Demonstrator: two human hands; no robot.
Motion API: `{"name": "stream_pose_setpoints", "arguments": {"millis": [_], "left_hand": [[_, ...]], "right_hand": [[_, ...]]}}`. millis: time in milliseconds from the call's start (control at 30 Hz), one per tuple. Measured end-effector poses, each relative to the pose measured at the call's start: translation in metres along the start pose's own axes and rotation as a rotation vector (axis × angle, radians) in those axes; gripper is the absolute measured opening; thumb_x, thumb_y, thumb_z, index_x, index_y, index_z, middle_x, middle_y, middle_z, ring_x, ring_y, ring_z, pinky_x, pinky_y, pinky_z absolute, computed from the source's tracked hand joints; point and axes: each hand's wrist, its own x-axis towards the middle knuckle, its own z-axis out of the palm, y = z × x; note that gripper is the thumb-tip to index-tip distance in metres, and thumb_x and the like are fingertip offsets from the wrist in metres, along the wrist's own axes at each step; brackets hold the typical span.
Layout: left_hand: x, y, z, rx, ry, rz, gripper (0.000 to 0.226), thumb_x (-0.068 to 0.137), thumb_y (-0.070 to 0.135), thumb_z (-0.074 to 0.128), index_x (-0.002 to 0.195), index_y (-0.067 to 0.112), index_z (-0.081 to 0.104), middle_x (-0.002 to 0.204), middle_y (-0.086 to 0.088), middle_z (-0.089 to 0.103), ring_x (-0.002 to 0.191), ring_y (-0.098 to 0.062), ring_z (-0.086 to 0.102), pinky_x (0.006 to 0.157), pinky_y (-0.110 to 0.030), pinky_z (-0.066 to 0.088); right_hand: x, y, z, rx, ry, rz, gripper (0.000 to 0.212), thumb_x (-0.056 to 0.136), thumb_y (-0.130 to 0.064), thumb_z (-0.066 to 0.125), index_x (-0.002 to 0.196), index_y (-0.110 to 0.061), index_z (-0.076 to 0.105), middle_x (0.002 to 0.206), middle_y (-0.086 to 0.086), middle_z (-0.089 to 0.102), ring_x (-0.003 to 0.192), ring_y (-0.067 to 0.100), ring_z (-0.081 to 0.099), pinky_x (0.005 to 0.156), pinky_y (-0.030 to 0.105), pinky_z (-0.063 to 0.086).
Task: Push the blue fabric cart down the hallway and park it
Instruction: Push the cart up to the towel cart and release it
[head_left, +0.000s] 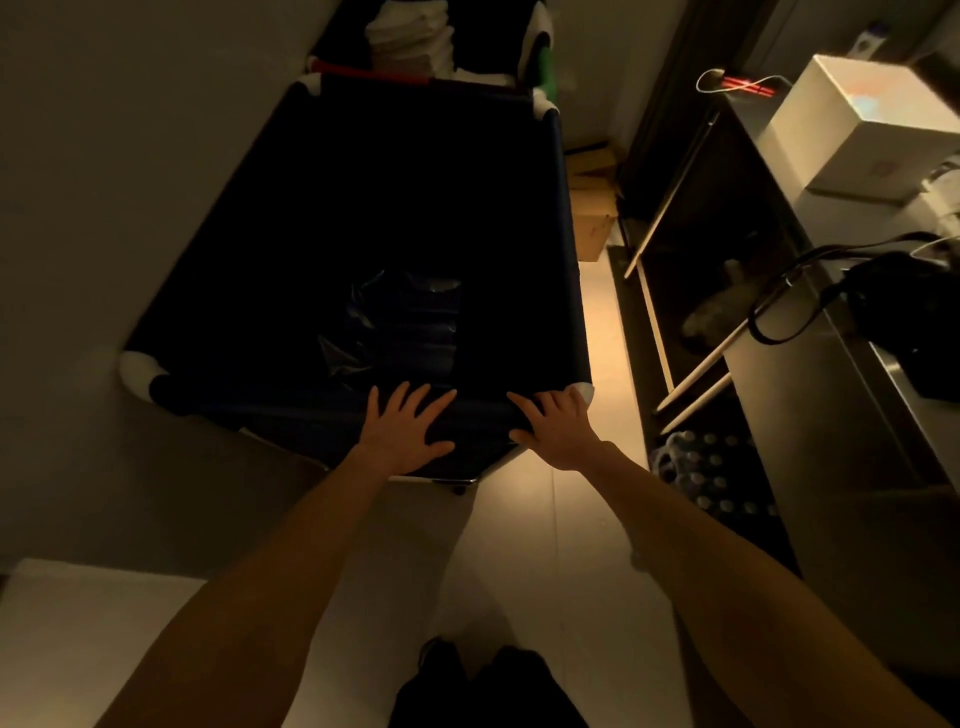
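The blue fabric cart (566, 218) stands right in front of me, a deep dark bin with white corner caps, its left side close against the wall. Dark plastic wrapping (395, 322) lies at its bottom. My left hand (410, 431) lies flat on the near rim with fingers spread. My right hand (558, 426) rests palm down on the same rim by the near right corner cap, fingers spread too. Neither hand curls around the rim.
A wall (104, 182) runs along the left. A steel counter (831, 364) on the right carries a white box (862, 124) and black cables. Under it sit packed bottles (711, 473). Cardboard boxes (595, 202) lie ahead on the right, stacked towels (408, 39) beyond the cart.
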Motion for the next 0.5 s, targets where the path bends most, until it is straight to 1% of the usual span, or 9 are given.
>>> {"name": "stream_pose_setpoints", "arguments": {"millis": [67, 133, 167, 200, 267, 300, 400, 500], "left_hand": [[0.001, -0.001, 0.000, -0.012, -0.003, 0.007, 0.073, 0.086, 0.070, 0.028, 0.144, 0.045, -0.007, 0.160, 0.000, 0.003, 0.145, -0.026, -0.003, 0.112, -0.058, -0.008], [0.001, -0.001, 0.000, -0.017, 0.018, 0.009, 0.070, 0.087, 0.068, 0.028, 0.144, 0.045, -0.006, 0.159, 0.001, 0.005, 0.145, -0.025, -0.002, 0.112, -0.057, -0.008], [0.002, -0.002, 0.001, -0.017, 0.034, 0.013, 0.068, 0.089, 0.066, 0.028, 0.144, 0.045, -0.004, 0.159, 0.001, 0.008, 0.145, -0.025, 0.000, 0.112, -0.057, -0.008], [0.003, -0.002, 0.002, -0.017, 0.053, 0.016, 0.065, 0.090, 0.063, 0.027, 0.145, 0.044, -0.001, 0.158, 0.000, 0.013, 0.144, -0.025, 0.004, 0.112, -0.058, -0.007], [0.005, -0.003, 0.003, -0.028, 0.077, 0.004, 0.057, 0.094, 0.056, 0.027, 0.146, 0.042, 0.007, 0.153, -0.004, 0.023, 0.141, -0.027, 0.014, 0.113, -0.058, -0.003], [0.008, -0.002, 0.003, -0.038, 0.073, -0.011, 0.055, 0.095, 0.054, 0.026, 0.146, 0.041, 0.010, 0.151, -0.006, 0.027, 0.139, -0.028, 0.018, 0.113, -0.058, -0.002], [0.016, 0.001, 0.003, -0.047, 0.065, -0.050, 0.049, 0.097, 0.050, 0.022, 0.144, 0.039, 0.018, 0.146, -0.010, 0.032, 0.134, -0.033, 0.025, 0.112, -0.060, 0.002], [0.019, 0.002, 0.005, -0.038, 0.073, -0.069, 0.047, 0.097, 0.050, 0.021, 0.143, 0.038, 0.021, 0.144, -0.010, 0.034, 0.132, -0.033, 0.027, 0.111, -0.060, 0.005]], "right_hand": [[0.003, -0.003, 0.001, -0.005, 0.000, 0.025, 0.065, 0.090, -0.057, 0.008, 0.146, -0.026, 0.017, 0.149, 0.011, 0.033, 0.138, 0.035, 0.024, 0.115, 0.053, 0.008], [0.004, -0.005, 0.000, -0.003, -0.004, 0.039, 0.075, 0.082, -0.061, -0.004, 0.146, -0.027, 0.017, 0.148, 0.012, 0.033, 0.138, 0.035, 0.025, 0.115, 0.054, 0.007], [0.004, -0.006, 0.000, -0.004, -0.009, 0.042, 0.079, 0.079, -0.062, -0.007, 0.146, -0.027, 0.017, 0.148, 0.012, 0.034, 0.137, 0.035, 0.025, 0.115, 0.053, 0.007], [0.004, -0.005, 0.000, -0.003, -0.006, 0.047, 0.073, 0.084, -0.060, -0.002, 0.146, -0.028, 0.018, 0.147, 0.012, 0.035, 0.137, 0.035, 0.026, 0.116, 0.053, 0.006], [0.005, -0.005, 0.002, 0.001, 0.003, 0.041, 0.054, 0.096, -0.050, 0.018, 0.145, -0.027, 0.020, 0.144, 0.013, 0.038, 0.135, 0.035, 0.029, 0.116, 0.052, 0.005], [0.006, -0.005, 0.003, -0.002, 0.007, 0.034, 0.052, 0.097, -0.046, 0.024, 0.145, -0.026, 0.022, 0.142, 0.014, 0.040, 0.132, 0.035, 0.032, 0.116, 0.052, 0.005], [0.009, -0.006, 0.002, -0.016, 0.007, 0.035, 0.049, 0.098, -0.043, 0.027, 0.143, -0.023, 0.026, 0.135, 0.016, 0.045, 0.127, 0.035, 0.037, 0.115, 0.051, 0.008], [0.012, -0.007, 0.000, 0.001, -0.002, 0.039, 0.050, 0.097, -0.047, 0.027, 0.139, -0.020, 0.031, 0.134, 0.016, 0.047, 0.127, 0.037, 0.038, 0.116, 0.050, 0.011]]}}
